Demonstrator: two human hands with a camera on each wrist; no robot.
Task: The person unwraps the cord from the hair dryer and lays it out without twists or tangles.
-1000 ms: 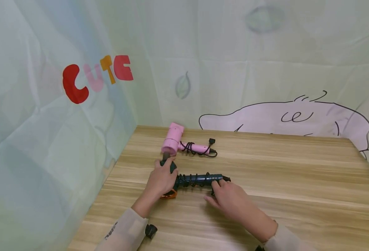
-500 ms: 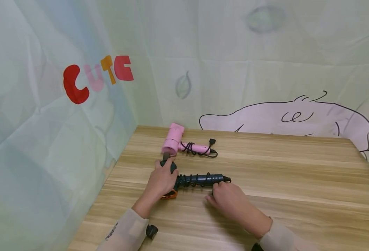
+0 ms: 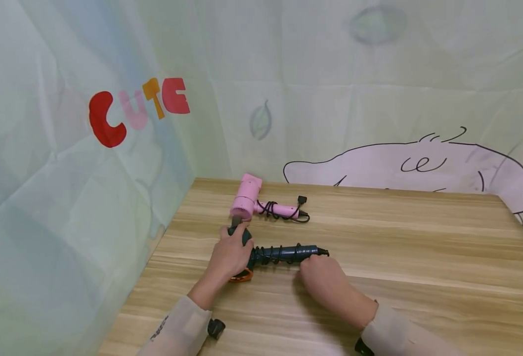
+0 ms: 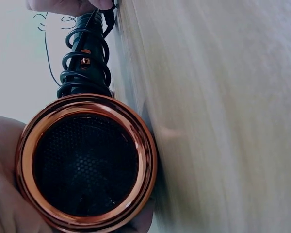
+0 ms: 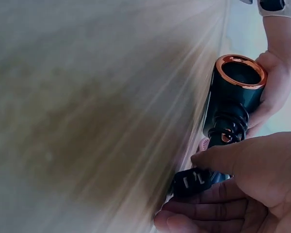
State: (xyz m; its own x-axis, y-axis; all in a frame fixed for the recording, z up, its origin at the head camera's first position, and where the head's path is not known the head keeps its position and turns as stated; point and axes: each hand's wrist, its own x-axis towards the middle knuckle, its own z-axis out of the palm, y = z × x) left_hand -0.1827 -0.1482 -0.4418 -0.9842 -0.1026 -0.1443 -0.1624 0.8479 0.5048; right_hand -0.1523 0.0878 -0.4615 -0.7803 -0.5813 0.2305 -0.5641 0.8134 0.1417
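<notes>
The left grip [image 3: 228, 254] is curled round the barrel of a dark green hair dryer [image 3: 290, 254], its copper ring [image 3: 241, 276] facing back toward the wrist. Just beyond this grip, a pink hair dryer [image 3: 246, 195] lies on the worktop [image 3: 421, 247]. The dark handle, wound in black cord [image 4: 106, 51], runs rightward from the left grip to the right grip [image 3: 326, 278], which pinches a black plug [image 5: 191, 182] between thumb and fingers.

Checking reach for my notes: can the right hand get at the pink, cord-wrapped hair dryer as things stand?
Probably not directly: the right hand holds a black plug, and the dark teal, copper-rimmed hair dryer lies between it and the pink hair dryer. With the plug released, reaching over looks possible.
</notes>
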